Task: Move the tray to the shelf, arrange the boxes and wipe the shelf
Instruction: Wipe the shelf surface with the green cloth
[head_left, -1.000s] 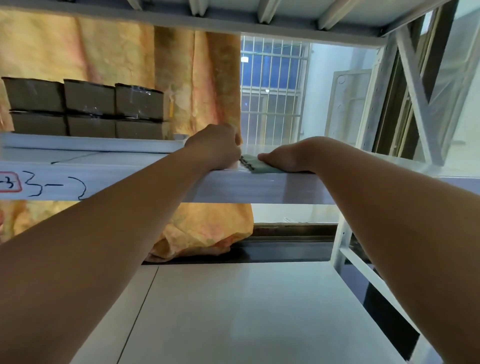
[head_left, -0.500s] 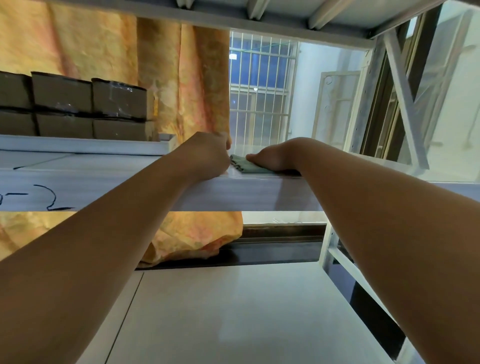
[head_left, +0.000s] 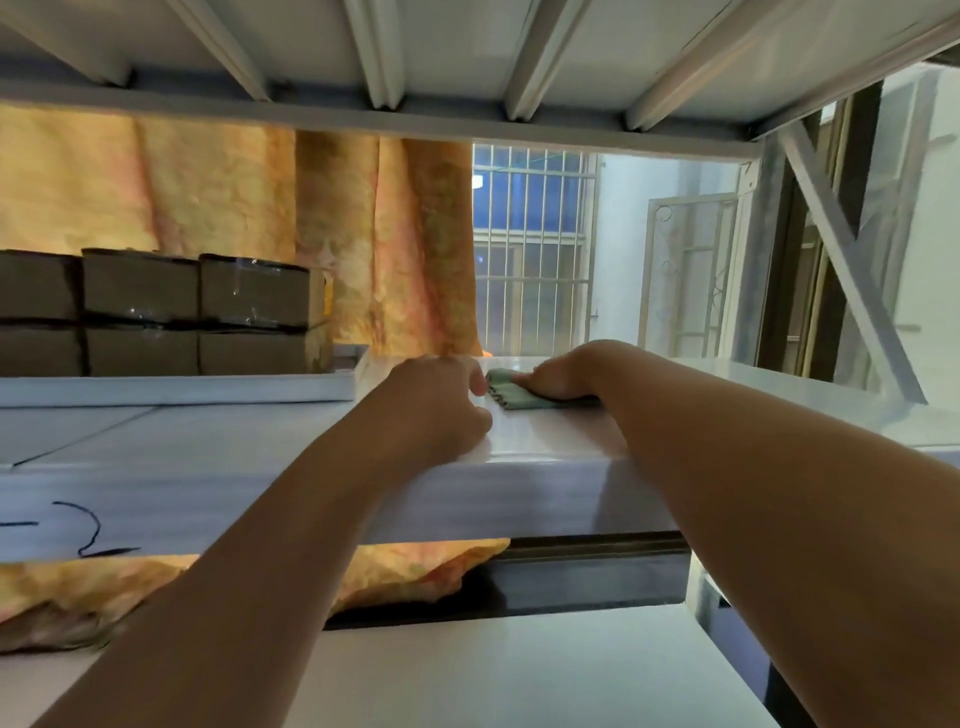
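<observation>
1. I count two hands and one cloth. My right hand (head_left: 558, 379) lies palm down on the folded green cloth (head_left: 511, 397), just right of the frame's centre, fingers laid over it and pressing it onto the shelf (head_left: 545, 441).
2. My left hand (head_left: 436, 402) rests on the shelf just left of the cloth, knuckles up and fingers curled in. The fingertips reach the cloth's ribbed left edge, but I cannot tell whether they pinch it.
3. One white tray (head_left: 208, 388) with a shallow raised rim sits on the same shelf at middle left. Its right corner is near my left hand but apart from it.
4. Six brown cardboard boxes (head_left: 156, 312) show in the tray, stacked two high and three across. The leftmost pair is cut by the frame edge, and clear tape glints on the upper ones.
5. The shelf is smooth, glossy white with a square front edge. Bare surface runs from the cloth to the diagonal brace (head_left: 841, 260) at right.
6. A patterned orange curtain (head_left: 234, 192) hangs behind the boxes.
</observation>
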